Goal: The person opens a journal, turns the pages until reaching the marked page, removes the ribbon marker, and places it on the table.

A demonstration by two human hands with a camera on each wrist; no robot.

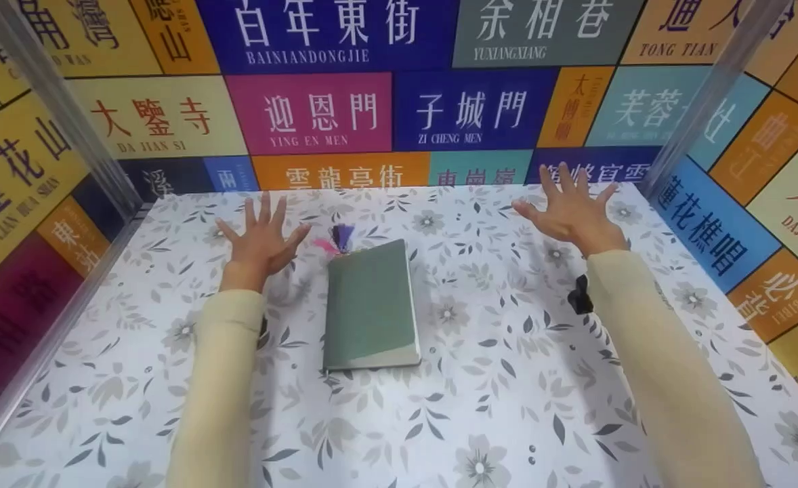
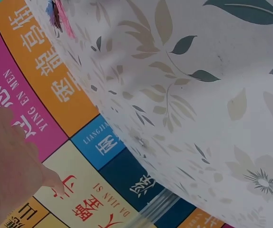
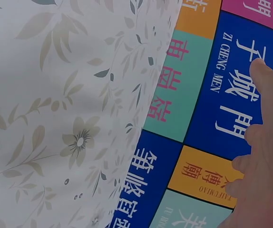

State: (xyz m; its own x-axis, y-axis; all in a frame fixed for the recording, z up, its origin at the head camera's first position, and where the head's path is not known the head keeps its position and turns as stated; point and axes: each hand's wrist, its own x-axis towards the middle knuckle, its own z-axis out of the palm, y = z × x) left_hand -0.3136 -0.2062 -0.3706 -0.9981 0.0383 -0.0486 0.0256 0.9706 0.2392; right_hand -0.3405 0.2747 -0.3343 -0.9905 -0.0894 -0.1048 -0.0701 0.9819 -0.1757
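A green notebook [image 1: 370, 308] lies closed on the flower-patterned table, with pale page edges along its right side. Past its top edge sits a small purple and pink tassel [image 1: 342, 237], which also shows at the top of the left wrist view. My left hand [image 1: 260, 237], fingers spread, is to the left of the notebook and holds nothing. Farther off to the right, my right hand [image 1: 573, 211] is spread too, with nothing in it. Both hands are apart from the notebook. Each wrist view shows only part of its hand.
The table [image 1: 494, 407] has a white cloth with grey leaves and flowers. Behind and beside it stand walls of coloured panels [image 1: 311, 112] with Chinese lettering. Clear upright posts [image 1: 704, 102] rise at the back corners. A black object [image 1: 580, 295] sits by the right sleeve.
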